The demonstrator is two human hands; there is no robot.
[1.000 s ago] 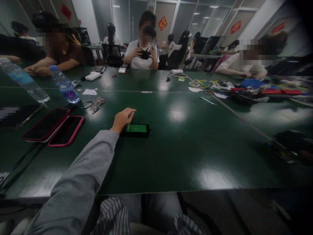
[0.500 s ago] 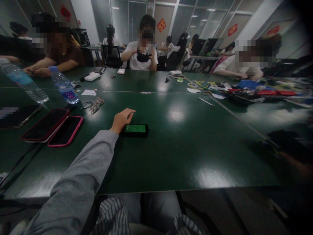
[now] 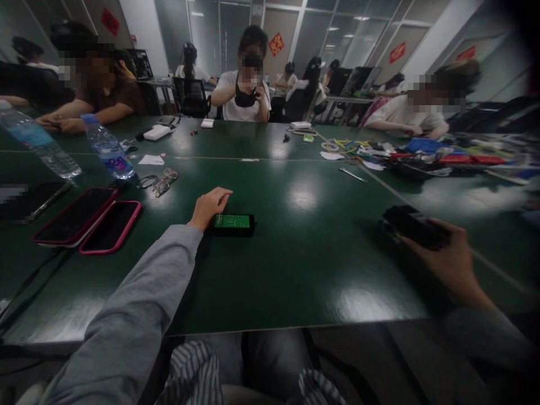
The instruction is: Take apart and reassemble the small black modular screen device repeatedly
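The left hand (image 3: 210, 206) rests loosely curled against the left end of the small green circuit board in its black holder (image 3: 232, 223), which lies flat mid-worktop on the dark green worktop (image 3: 304, 264). The right hand (image 3: 449, 264) is closed around a black handheld tool (image 3: 415, 226), off to the right. Pinning the holder firmly and bringing the tool in level and slowly would likely serve best.

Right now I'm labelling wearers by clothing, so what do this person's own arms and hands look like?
Both arms wear long, loose, plain grey fabric sleeves that end at the wrists. The left hand is bare, with no glove, ring or watch showing. The right hand is also bare, but it is dim and blurred at the edge of the view, so small details there cannot be told. No markings show on either sleeve.
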